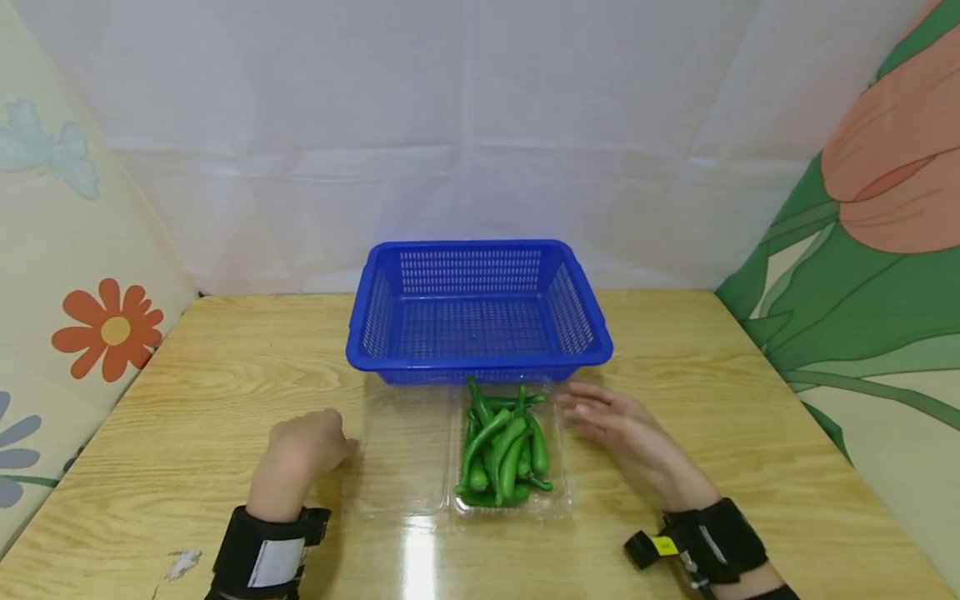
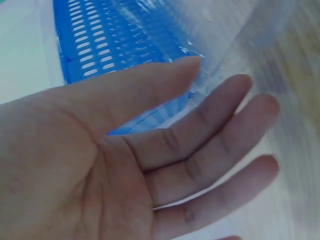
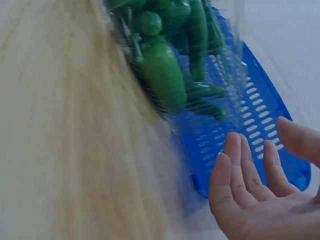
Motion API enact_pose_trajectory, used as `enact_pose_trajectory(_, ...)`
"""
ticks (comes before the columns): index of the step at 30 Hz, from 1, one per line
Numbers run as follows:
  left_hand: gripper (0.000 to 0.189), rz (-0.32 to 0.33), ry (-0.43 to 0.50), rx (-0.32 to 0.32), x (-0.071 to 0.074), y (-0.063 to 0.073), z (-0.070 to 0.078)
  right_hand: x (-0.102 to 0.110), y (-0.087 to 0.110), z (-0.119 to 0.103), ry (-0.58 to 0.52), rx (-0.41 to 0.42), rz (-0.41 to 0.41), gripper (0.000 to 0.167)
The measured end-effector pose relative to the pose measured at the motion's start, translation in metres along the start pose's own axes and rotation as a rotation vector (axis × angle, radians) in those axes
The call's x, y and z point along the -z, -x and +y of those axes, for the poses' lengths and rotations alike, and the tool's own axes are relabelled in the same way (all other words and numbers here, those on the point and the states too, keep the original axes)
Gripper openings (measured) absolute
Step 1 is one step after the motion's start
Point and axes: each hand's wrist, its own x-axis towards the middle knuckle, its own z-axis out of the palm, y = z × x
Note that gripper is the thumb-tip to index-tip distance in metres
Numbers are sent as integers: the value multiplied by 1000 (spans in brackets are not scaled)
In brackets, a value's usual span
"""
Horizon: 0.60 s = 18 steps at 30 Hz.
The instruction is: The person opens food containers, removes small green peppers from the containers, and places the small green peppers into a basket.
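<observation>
Left hand (image 1: 309,446), right hand (image 1: 624,431) flank clamshell (image 1: 408,462); contact unclear.

runs bright green over the peppers (image 1: 498,454), colourless on the container (image 1: 405,454), blue with rows of slots on the basket (image 1: 480,363). shows yellow-brown grain on the table (image 1: 675,358), white on the backdrop (image 1: 480,125). goes black on the wrist straps (image 1: 242,550), with a white patch (image 1: 276,563) and a yellow tag (image 1: 664,546). bears an orange-red flower (image 1: 88,308) on the left panel (image 1: 45,242), a coral tulip (image 1: 888,217) with green leaves (image 1: 870,292) on the right panel (image 1: 900,467).
</observation>
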Motion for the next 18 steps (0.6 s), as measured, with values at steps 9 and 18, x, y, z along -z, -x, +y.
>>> enact_pose_trajectory(9, 25, 75, 57, -91, 6, -1, 1, 9, 4, -13, -81, 161, 54, 24)
enact_pose_trajectory(18, 23, 164, 240, -370, -4, -16, 18, -4, 9, -22, 33, 249, 125, 22)
